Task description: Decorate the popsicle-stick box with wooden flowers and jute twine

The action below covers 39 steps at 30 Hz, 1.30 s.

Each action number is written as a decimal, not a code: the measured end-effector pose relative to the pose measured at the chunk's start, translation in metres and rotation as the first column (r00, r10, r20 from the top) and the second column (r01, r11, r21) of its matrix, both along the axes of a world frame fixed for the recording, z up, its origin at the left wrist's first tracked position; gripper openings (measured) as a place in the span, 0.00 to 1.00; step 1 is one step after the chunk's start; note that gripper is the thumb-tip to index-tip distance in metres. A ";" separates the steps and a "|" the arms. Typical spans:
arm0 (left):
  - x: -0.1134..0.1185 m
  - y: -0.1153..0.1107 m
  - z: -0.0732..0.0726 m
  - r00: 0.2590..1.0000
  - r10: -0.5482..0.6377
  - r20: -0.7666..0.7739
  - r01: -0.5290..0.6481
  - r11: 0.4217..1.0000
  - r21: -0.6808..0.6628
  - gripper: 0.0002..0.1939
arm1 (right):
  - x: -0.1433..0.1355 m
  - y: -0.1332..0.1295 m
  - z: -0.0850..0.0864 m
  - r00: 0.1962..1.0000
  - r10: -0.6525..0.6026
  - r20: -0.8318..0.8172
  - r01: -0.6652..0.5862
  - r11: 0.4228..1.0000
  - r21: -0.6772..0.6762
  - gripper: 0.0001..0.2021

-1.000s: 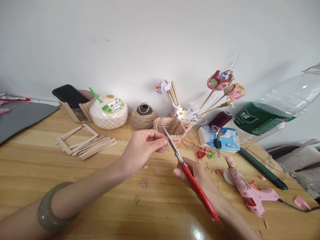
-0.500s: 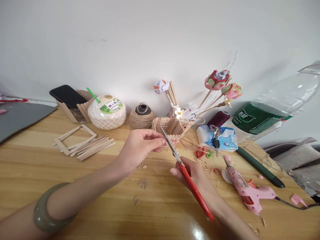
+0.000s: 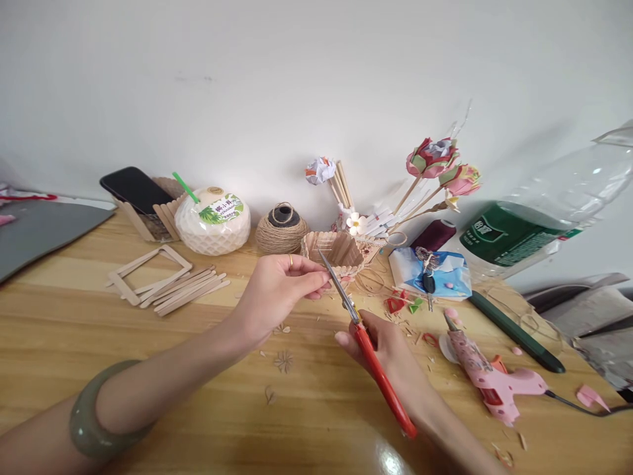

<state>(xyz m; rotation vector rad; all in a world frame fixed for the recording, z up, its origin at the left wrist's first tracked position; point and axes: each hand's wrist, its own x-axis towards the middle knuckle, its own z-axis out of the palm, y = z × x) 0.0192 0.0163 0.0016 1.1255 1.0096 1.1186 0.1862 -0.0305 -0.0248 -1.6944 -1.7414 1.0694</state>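
Starting far left of the pinching left hand (image 3: 279,293), there's a black smartphone (image 3: 133,188) leaning in a craft-stick stand (image 3: 134,224). In front of it, nearer that hand, lies a square craft-stick frame (image 3: 123,290), with a pile of loose craft sticks (image 3: 190,295) against its right side. Behind the pile, a wrapped coconut (image 3: 212,231) sports a green straw (image 3: 185,187), and directly beyond the left hand sits a ball of twine (image 3: 281,236).

Now the action: the left thumb and fingertips are pinched together right beside the scissor blades; anything between them is too small to tell. Below that hand, thin petal-like pieces (image 3: 283,361) dot the wooden table (image 3: 198,409).

Just beyond the fingertips, a scallop-rimmed craft-stick basket (image 3: 343,251)! Between the hands come the red-handled scissors (image 3: 373,356), blades angled up and left, nearly together, the handles firmly wrapped by the curled right hand (image 3: 395,356).

Beyond the right hand, paper roses (image 3: 432,158) stand on sticks; nearer on its right, a key (image 3: 428,284) rests on a blue-and-white packet (image 3: 455,274), then a pink glue gun (image 3: 514,386), and farthest out, a large plastic bottle (image 3: 502,234).
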 end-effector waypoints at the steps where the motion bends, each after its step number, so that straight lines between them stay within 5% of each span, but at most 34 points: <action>1: 0.000 0.000 0.000 1.000 0.000 0.003 0.000 1.000 -0.001 0.05 | 0.000 0.000 -0.001 1.000 -0.004 0.000 0.004 1.000 0.004 0.23; 16: -0.006 -0.001 0.006 0.986 -0.136 0.096 0.140 0.990 -0.034 0.05 | 0.012 0.009 0.001 0.984 -0.030 -0.174 0.037 0.999 0.036 0.27; 22: -0.015 0.009 0.008 0.989 -0.135 0.057 0.137 0.990 -0.038 0.05 | 0.025 0.020 0.006 0.996 0.000 0.092 -0.007 0.997 0.076 0.21; 26: -0.035 0.011 0.006 0.992 -0.124 -0.007 0.123 0.989 -0.083 0.04 | 0.032 0.023 0.008 0.914 0.082 0.397 -0.114 0.992 0.058 0.17; 33: -0.080 -0.008 -0.032 0.944 -0.227 -0.238 0.170 0.956 -0.240 0.04 | 0.034 0.022 0.003 0.749 0.126 0.650 -0.128 0.991 -0.045 0.08; 39: -0.087 -0.014 -0.052 0.917 -0.295 -0.268 0.214 0.931 -0.295 0.02 | 0.034 0.028 -0.005 0.656 0.125 0.744 -0.107 0.992 -0.072 0.11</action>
